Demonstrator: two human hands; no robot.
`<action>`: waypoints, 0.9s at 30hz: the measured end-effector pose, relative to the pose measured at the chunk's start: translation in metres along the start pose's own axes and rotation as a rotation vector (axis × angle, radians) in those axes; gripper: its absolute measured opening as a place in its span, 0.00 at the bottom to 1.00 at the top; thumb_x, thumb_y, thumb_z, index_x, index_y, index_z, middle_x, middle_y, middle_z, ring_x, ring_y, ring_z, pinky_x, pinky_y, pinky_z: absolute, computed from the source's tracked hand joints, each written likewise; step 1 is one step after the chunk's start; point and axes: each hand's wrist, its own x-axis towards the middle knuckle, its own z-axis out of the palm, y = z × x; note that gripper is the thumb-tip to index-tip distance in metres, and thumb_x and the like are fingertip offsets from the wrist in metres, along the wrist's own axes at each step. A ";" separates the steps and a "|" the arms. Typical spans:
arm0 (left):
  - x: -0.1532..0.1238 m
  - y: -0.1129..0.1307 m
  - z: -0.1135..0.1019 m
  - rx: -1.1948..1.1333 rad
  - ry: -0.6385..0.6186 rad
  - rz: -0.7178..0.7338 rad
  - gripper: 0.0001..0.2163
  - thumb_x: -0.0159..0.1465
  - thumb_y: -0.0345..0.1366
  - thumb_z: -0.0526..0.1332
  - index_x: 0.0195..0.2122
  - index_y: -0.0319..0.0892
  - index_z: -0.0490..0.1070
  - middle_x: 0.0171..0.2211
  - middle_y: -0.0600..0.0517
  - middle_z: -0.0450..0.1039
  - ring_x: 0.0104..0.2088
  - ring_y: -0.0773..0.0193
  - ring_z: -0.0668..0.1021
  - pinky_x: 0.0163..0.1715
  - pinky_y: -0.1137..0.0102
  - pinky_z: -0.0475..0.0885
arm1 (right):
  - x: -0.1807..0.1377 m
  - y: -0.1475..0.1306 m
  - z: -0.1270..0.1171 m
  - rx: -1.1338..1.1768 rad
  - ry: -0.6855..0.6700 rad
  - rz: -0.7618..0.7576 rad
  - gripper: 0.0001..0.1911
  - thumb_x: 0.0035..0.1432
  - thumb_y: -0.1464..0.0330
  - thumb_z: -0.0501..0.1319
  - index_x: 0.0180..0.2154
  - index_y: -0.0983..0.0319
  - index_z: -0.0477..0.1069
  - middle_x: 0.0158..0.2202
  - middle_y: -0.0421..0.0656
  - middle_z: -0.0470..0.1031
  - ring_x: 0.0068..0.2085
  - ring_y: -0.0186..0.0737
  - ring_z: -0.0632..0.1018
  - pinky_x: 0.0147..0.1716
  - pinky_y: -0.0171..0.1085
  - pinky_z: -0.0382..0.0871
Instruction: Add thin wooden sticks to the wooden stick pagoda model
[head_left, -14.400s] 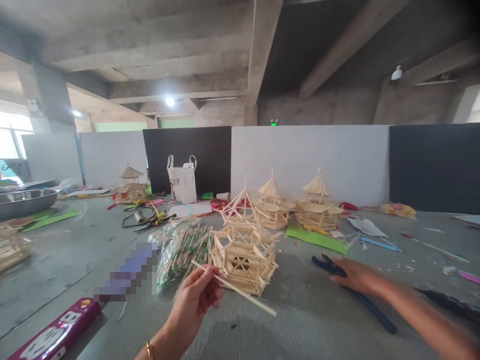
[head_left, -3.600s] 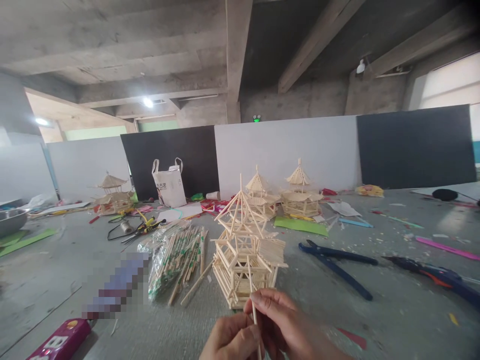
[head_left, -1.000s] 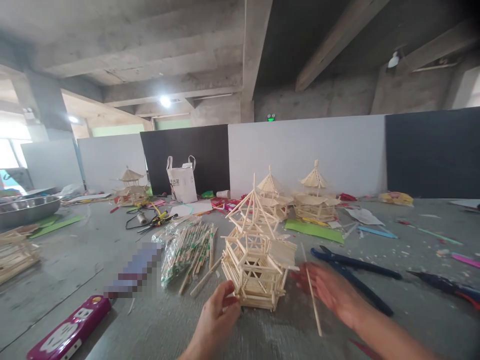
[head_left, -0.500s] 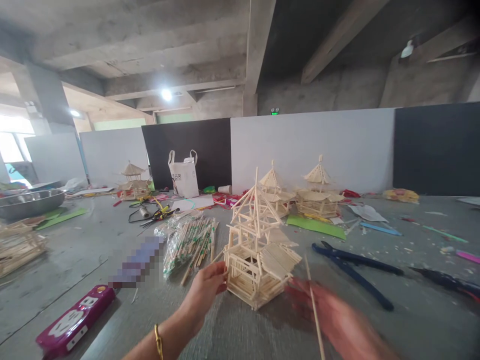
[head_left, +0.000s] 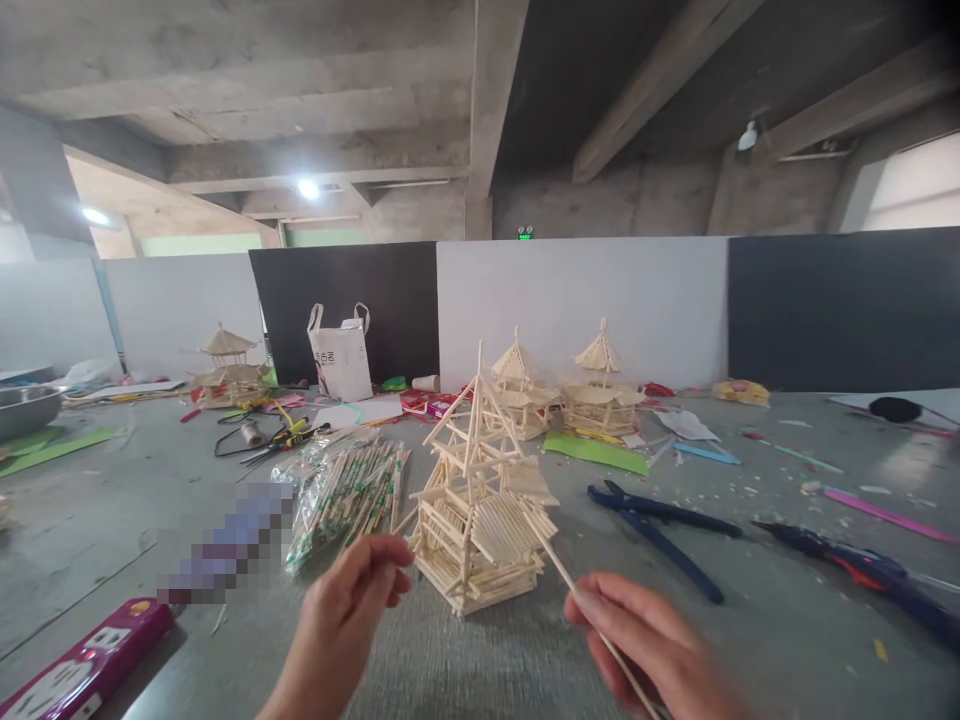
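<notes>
A small pavilion model (head_left: 472,500) made of thin wooden sticks stands on the grey floor in front of me, its open roof frame rising to a point. My left hand (head_left: 341,620) touches the model's lower left corner with its fingertips. My right hand (head_left: 649,645) pinches a thin wooden stick (head_left: 559,570) whose far tip rests against the slatted roof panel on the model's right side.
A bag of green-wrapped chopsticks (head_left: 341,490) lies left of the model. Blue-handled cutters (head_left: 660,525) and a glue gun (head_left: 847,570) lie to the right. A magenta power strip (head_left: 82,670) is at lower left. Finished pavilions (head_left: 570,390) stand behind.
The model has been turned, so the slatted roof panel now faces me. My right hand has brought the stick's tip up to that panel. My left hand stays at the model's left corner.
</notes>
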 end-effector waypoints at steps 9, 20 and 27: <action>0.001 0.047 0.042 0.441 0.026 1.084 0.13 0.59 0.32 0.54 0.44 0.38 0.71 0.39 0.46 0.76 0.40 0.58 0.76 0.42 0.65 0.69 | 0.031 -0.010 0.016 0.037 -0.035 0.020 0.24 0.46 0.46 0.56 0.27 0.62 0.65 0.14 0.36 0.68 0.12 0.26 0.63 0.12 0.28 0.49; 0.011 0.032 0.088 1.032 0.105 1.284 0.21 0.60 0.44 0.50 0.42 0.30 0.69 0.38 0.41 0.76 0.43 0.53 0.74 0.55 0.56 0.52 | 0.039 -0.003 0.018 0.137 -0.032 0.001 0.27 0.41 0.45 0.60 0.18 0.62 0.61 0.13 0.35 0.65 0.13 0.25 0.61 0.14 0.28 0.48; 0.012 0.026 0.095 1.115 0.017 1.178 0.22 0.61 0.43 0.48 0.47 0.29 0.66 0.42 0.39 0.74 0.45 0.51 0.73 0.53 0.53 0.53 | 0.046 0.002 0.016 0.113 -0.097 -0.019 0.24 0.45 0.48 0.58 0.16 0.62 0.63 0.13 0.37 0.64 0.13 0.26 0.63 0.13 0.29 0.47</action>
